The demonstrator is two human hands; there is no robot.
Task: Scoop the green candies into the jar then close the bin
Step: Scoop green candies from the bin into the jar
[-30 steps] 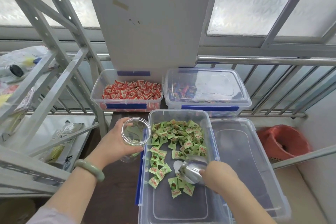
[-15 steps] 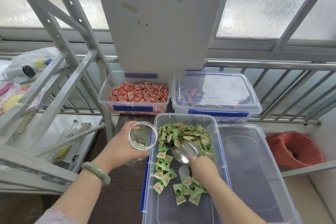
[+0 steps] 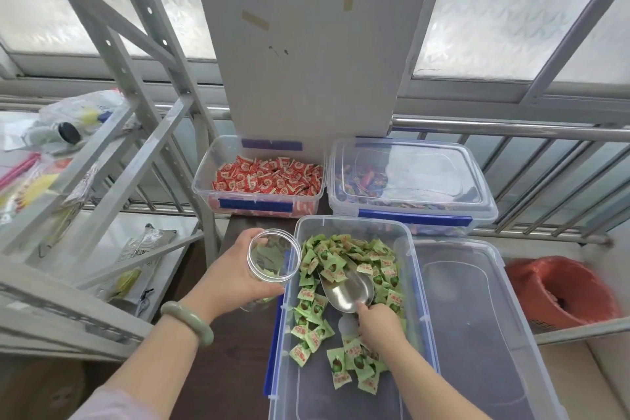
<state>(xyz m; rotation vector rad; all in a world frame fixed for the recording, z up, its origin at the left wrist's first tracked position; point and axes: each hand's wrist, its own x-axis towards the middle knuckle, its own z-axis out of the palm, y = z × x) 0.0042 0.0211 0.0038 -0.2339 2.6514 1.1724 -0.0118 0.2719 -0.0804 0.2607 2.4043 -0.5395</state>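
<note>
An open clear bin in front of me holds several green wrapped candies, most piled at its far end. My right hand grips the handle of a metal scoop, whose mouth is pushed into the pile with a few candies lying in it. My left hand holds a clear round jar just left of the bin's rim, mouth up and tilted toward me, with a few green candies inside. The bin's clear lid lies flat to the right of the bin.
Behind stand an open bin of red candies and a lidded bin of mixed candies. A grey metal rack with bags fills the left. A red-lined basket sits at right. A railing runs behind.
My right hand has pushed the scoop from the near middle of the bin forward into the candy pile, and candies now lie in its mouth. The jar has stayed beside the bin.
</note>
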